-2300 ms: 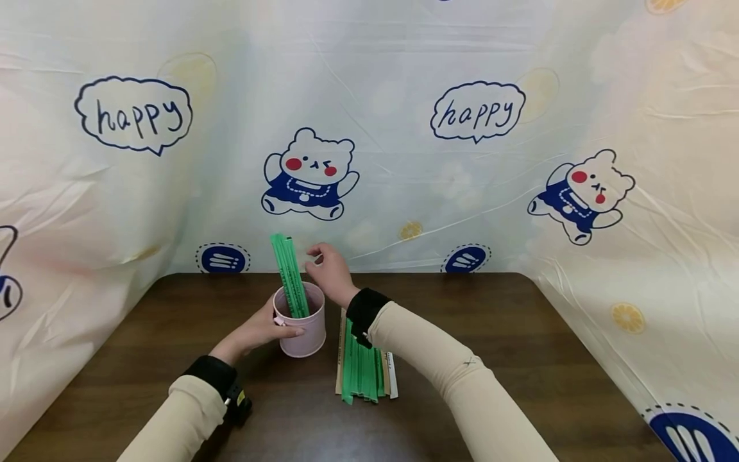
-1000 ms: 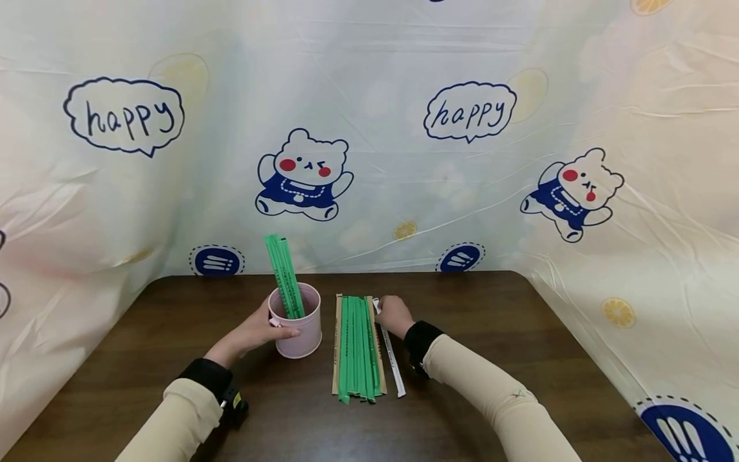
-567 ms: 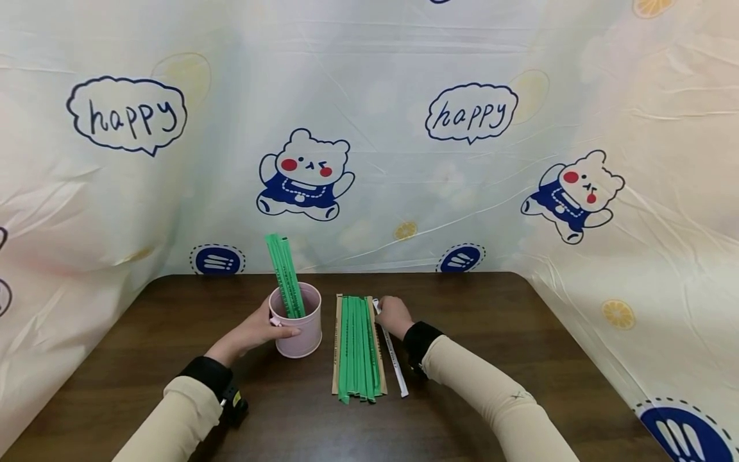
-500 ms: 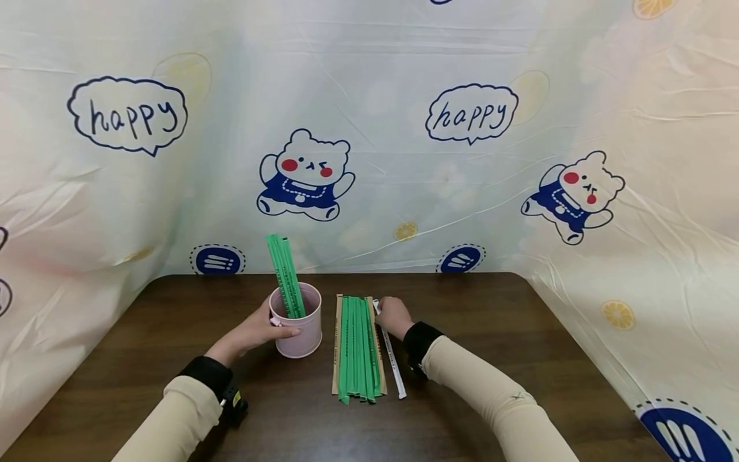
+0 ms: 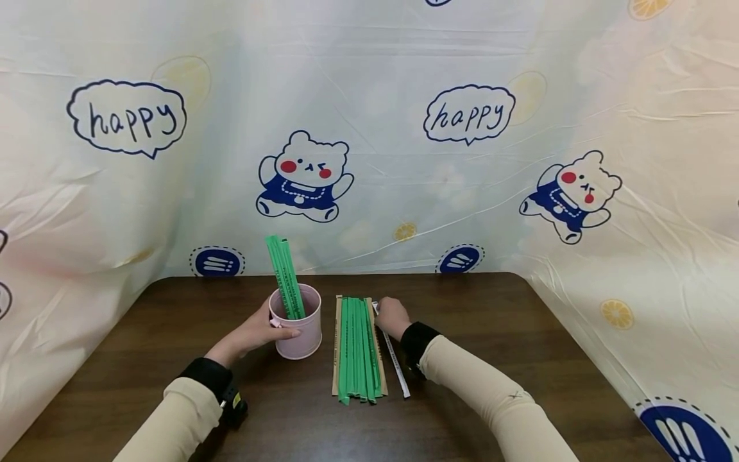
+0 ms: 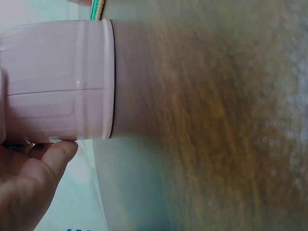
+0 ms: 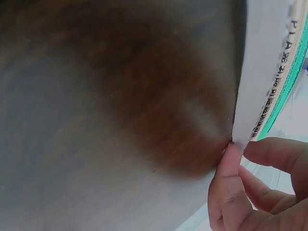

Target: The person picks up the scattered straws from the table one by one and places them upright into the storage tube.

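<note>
My left hand [image 5: 249,335] holds a small pink metal bucket [image 5: 301,339] upright on the table, thumb along its near side. A bundle of green paper-wrapped straws [image 5: 287,279] leans inside it, sticking out well above the rim. My right hand [image 5: 394,317] pinches the far end of a white-wrapped straw [image 5: 397,367] between thumb and fingertips. In the right wrist view, this white straw [image 7: 262,62] runs up from the fingertips with dark print beside it. To its left lie several green-wrapped straws [image 5: 358,350] side by side, with a brown-wrapped straw [image 5: 337,350] along their left edge.
The dark wooden table [image 5: 288,417] has rounded far corners. Behind it hangs a pale cloth backdrop [image 5: 381,199] with bear and lettering prints. Another brown-wrapped straw [image 5: 381,366] lies between the green row and the white straw.
My right hand has come away from beside the bucket, moving right and down to the white straw. The straw's near end has swung right, apart from the row. My left hand keeps its hold.
</note>
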### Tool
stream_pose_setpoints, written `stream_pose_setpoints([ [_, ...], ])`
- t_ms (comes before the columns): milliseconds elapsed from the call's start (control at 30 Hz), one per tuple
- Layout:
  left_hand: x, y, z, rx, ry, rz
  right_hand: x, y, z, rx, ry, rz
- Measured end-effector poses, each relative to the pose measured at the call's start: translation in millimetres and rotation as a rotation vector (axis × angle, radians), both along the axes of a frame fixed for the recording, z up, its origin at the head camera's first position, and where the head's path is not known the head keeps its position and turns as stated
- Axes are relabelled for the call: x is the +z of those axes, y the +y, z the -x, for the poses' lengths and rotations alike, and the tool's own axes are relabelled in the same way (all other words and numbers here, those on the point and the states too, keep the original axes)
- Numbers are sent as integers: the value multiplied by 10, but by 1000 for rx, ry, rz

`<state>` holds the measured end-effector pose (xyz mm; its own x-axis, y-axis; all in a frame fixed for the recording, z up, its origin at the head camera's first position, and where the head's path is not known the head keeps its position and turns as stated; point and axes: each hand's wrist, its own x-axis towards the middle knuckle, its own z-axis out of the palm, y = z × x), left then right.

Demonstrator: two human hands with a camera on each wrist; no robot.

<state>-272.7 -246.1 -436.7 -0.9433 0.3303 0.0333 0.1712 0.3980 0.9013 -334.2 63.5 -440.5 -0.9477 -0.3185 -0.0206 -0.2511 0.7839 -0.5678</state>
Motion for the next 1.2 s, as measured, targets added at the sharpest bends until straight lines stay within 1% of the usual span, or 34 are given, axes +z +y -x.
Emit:
stream_pose_setpoints([
  [167, 0, 6, -5, 7, -1, -1, 5, -8, 7, -2, 11, -10],
  [267, -6, 13, -13, 10, -20, -1, -21, 7, 17, 2, 24, -6],
  [400, -26, 18, -22, 5, -33, -4, -70, 43, 50, -4, 15, 5],
  [500, -40, 20, -24, 5, -31, -5, -87, 77, 87, -19, 1, 24],
  [600, -42, 26, -27, 4, -31, -6, -58, 113, 130, -51, -1, 56],
  [800, -33, 33, -40, 8, -33, -9, 117, 168, 215, -197, 37, 165],
  [867, -33, 29, -42, 10, -37, -12, 185, 177, 239, -234, 45, 204],
  [967, -31, 19, -36, 10, -41, -9, 301, 183, 277, -268, 61, 259],
  [1033, -26, 14, -31, 12, -47, -11, 392, 180, 306, -286, 90, 286],
  [1200, 3, 9, -14, 19, -52, -4, 693, 156, 389, -294, 173, 314],
])
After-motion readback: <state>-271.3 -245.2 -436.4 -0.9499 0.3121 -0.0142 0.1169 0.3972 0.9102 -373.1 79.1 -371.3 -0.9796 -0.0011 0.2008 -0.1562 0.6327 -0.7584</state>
